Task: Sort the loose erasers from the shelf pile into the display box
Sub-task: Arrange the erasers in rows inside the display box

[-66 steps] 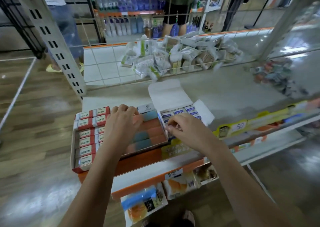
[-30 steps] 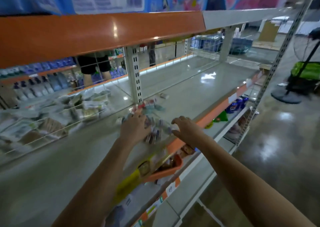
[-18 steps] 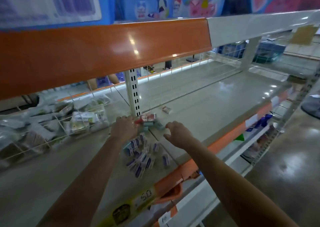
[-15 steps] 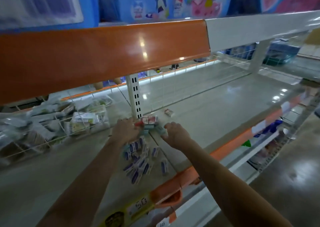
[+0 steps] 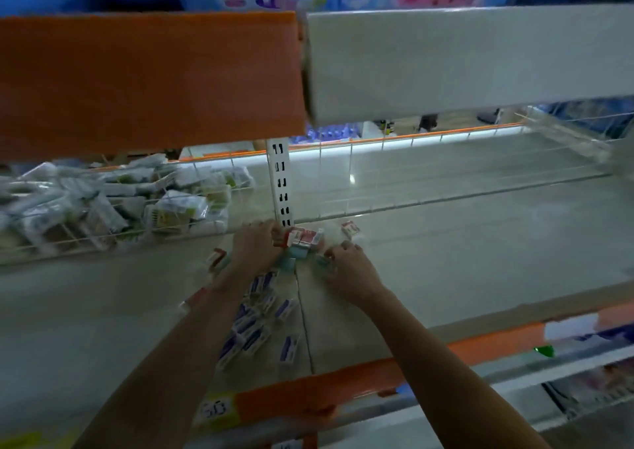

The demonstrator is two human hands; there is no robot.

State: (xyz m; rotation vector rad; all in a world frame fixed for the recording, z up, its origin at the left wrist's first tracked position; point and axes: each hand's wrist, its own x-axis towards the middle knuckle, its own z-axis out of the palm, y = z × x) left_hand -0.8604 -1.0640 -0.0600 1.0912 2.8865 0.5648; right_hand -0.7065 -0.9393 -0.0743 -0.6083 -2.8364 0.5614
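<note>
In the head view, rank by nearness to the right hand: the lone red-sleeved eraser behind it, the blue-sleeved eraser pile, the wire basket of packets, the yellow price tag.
From the right hand:
1. Lone red-sleeved eraser, just behind the fingers.
2. Blue-sleeved eraser pile, toward the shelf front, under the left forearm.
3. Yellow price tag and wire basket: too close to call.

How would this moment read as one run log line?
left hand: on red erasers | right hand: on pile edge | blue erasers: loose on shelf | display box: not in view
</note>
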